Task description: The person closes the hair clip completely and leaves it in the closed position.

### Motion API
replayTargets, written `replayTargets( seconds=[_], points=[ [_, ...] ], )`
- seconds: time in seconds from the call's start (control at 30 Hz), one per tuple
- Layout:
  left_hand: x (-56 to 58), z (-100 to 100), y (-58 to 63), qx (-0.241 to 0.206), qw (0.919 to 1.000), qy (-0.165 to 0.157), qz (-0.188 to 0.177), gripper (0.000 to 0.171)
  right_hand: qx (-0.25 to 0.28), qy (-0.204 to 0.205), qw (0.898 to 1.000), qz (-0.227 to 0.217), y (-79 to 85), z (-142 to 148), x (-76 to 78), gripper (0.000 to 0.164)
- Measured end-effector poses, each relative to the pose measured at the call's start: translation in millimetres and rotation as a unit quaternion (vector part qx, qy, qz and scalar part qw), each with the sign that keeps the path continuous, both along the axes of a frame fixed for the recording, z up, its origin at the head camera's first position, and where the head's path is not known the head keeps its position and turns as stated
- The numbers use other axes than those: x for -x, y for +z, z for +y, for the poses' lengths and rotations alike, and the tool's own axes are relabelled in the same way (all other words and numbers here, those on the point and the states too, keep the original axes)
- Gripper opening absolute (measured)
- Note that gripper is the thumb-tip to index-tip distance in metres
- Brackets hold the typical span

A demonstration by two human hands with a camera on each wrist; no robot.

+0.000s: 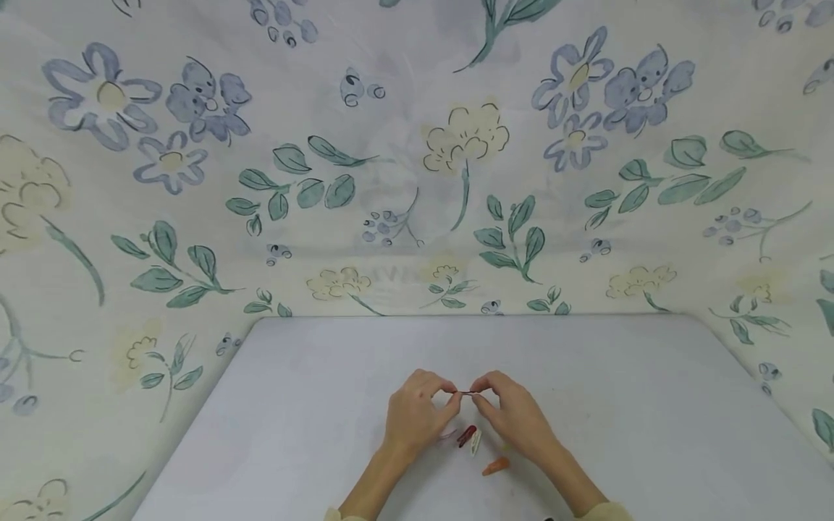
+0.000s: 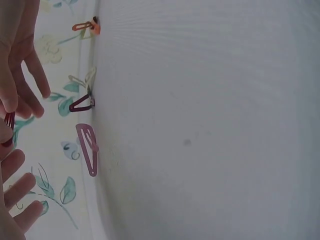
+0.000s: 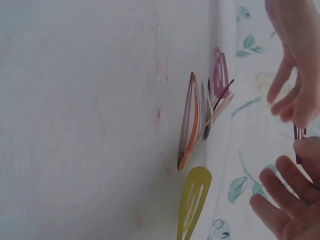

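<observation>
From here I see the left hand (image 1: 415, 411) and right hand (image 1: 516, 415) pinching a clip (image 1: 465, 393) near both ends, likely for steadiness.

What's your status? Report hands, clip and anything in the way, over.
Left hand and right hand: both pinching dark red hair clip. Held above table. Obstructions: none seen; loose clips lie nearby.
</observation>
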State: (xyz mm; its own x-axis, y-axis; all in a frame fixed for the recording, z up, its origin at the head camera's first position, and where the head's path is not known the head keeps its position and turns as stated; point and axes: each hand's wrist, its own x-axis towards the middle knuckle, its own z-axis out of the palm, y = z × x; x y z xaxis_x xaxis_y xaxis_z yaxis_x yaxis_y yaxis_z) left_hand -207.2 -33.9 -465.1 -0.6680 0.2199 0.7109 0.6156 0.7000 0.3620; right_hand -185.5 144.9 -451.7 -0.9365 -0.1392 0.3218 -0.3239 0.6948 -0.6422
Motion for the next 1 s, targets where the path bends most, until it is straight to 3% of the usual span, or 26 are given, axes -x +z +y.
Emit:
replayTargets(
  seconds=[0.37, 0.7, 1.0],
  points=[
    [2.2, 9, 2.3, -0.020, 0.9992, 0.017, 0.030, 0.010, -0.008, -0.060, 0.998, 0.035, -2.8, -8, 2.0, 0.011],
    [4.6, 14, 3.4, -0.043, 0.9987, 0.027, 0.001, 0.008, 0.002, -0.113, 0.993, 0.048, -6.0, -17, 5.2, 0.011],
    [4.7, 17, 1.4, -0.045, 0.9977, 0.050, -0.001, 0.008, 0.016, -0.124, 0.990, 0.071, -9.5, -19, 5.2, 0.010]
  ],
)
